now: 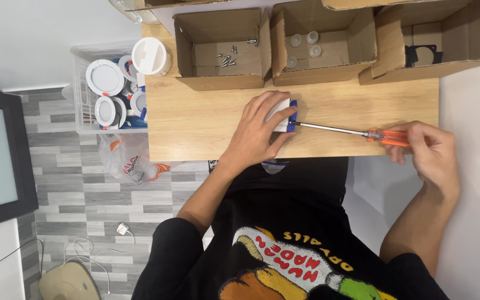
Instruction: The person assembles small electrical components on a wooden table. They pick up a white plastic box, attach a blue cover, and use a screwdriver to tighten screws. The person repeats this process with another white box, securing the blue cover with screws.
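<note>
Two Hands, One Fastening Point

Two hands are engaged on a single small part point(284, 115), white with a blue edge, which lies on the worktop point(195, 116) just in front of the boxes. The part is pressed flat under the left hand point(259, 133), fingers spread over its top; by this hold it is judged to be kept from turning or sliding under tool load. The blue edge is left uncovered on the side facing the tool.

A screwdriver point(351, 131) is gripped by the right hand point(426, 150), which is closed around the orange handle. The shaft is laid nearly level with the worktop and its tip is set against the blue edge. The low angle suggests that the fastening point sits in the side of the part. Whether a screw is seated there cannot be told.

Three open cardboard boxes are lined up along the far edge, within reach. Loose screws point(226, 57) are held in the left box point(220, 44), small clear caps point(304, 45) in the middle box point(323, 41), and a black bracket point(420, 55) in the right box point(434, 39).

The worktop is a light wood board. Beside it on the left, a clear crate point(81, 94) of round white fittings point(105, 78) stands on a grey plank floor point(73, 189). A plastic bag point(129, 158) lies beneath the crate, and a white cable point(93, 244) trails nearby.
</note>
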